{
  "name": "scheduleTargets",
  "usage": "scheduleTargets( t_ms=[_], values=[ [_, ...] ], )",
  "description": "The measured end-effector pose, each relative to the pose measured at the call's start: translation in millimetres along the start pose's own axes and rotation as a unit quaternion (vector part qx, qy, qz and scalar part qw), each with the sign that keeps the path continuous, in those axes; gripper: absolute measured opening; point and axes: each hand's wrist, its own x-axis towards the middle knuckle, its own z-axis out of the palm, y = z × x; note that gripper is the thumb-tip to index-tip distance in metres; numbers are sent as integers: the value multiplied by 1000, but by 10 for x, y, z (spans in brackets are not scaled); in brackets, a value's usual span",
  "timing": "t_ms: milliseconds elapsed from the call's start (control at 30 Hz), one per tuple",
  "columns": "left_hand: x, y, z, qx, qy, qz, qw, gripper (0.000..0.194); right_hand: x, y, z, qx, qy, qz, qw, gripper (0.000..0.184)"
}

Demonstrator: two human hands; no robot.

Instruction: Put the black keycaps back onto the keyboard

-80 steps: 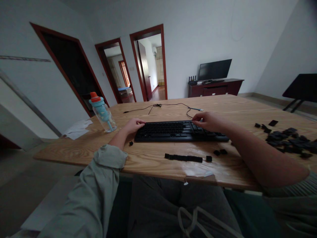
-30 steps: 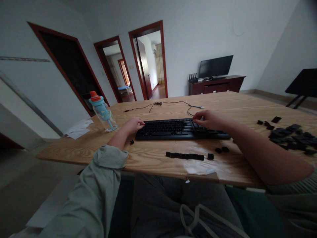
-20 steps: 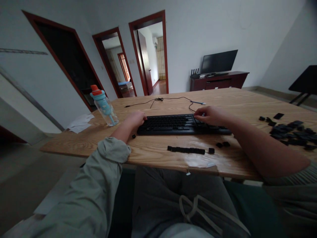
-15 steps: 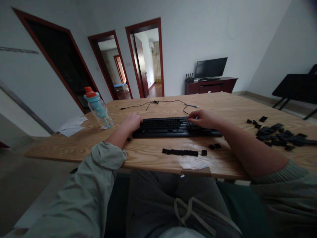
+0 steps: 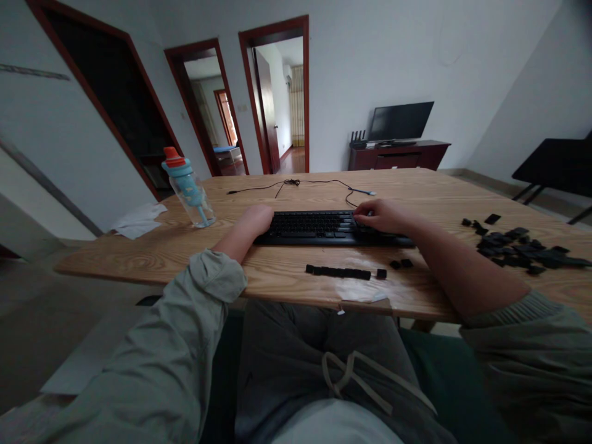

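A black keyboard (image 5: 309, 233) lies lengthwise before me on the wooden table. My left hand (image 5: 259, 221) is curled over its left end; the fingertips are out of sight behind the hand. Over the keyboard's right part, my right hand (image 5: 379, 216) has thumb and forefinger brought together in a pinch. Anything between them is too small to make out. Nearer me lies a row of black keycaps (image 5: 340, 272), with a single keycap (image 5: 382, 274) just right of it. Two more loose keycaps (image 5: 400, 264) are close to my right forearm.
A pile of black keycaps (image 5: 522, 248) spreads over the table's right side. A clear bottle (image 5: 190, 192) with an orange lid stands at left beside crumpled paper (image 5: 140, 221). Behind the keyboard runs a thin black cable (image 5: 319, 181). The table's front edge is near my lap.
The view has shifted slightly. My left hand has turned so its fingers show less, and its forearm now covers a loose keycap. My right hand stays pinched at the keyboard's right part.
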Motion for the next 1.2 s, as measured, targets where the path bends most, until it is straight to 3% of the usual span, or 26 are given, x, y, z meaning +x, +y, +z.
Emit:
scheduleTargets(
  t_ms=[133, 200, 367, 600, 667, 733, 800, 867, 1000, 1200],
  values=[
    [-57, 52, -34, 175, -40, -31, 983, 26, 9, -3, 3, 2, -6, 3, 1000, 30],
    [-110, 26, -70, 181, -36, -39, 982, 34, 19, 9, 10, 5, -14, 10, 1000, 31],
    [-207, -98, -123, 163, 33, -45, 985, 41, 32, 61, 24, 8, -13, 14, 1000, 32],
    [-179, -77, -110, 171, -13, -41, 984, 44, 24, 37, -2, 0, -8, 15, 1000, 29],
    [-258, 51, -147, 148, 10, -5, 989, 39, 15, 18, -15, 1, -7, 14, 1000, 29],
    [-418, 248, -189, 63, 31, 115, 991, 34, 3, 5, -30, 10, -2, 6, 1000, 29],
    [-627, 475, -214, -61, -14, 241, 968, 28, -10, -6, -45, 17, 9, -6, 1000, 28],
    [-824, 675, -212, -113, -86, 307, 941, 22, -23, -19, -59, 13, 22, -13, 1000, 27],
    [-1004, 844, -139, -107, -135, 295, 940, 21, -39, -54, -78, 0, 26, -13, 1000, 26],
    [-930, 784, -63, -49, -165, 263, 949, 24, -49, -74, -91, -4, 24, -15, 1000, 26]
  ],
)
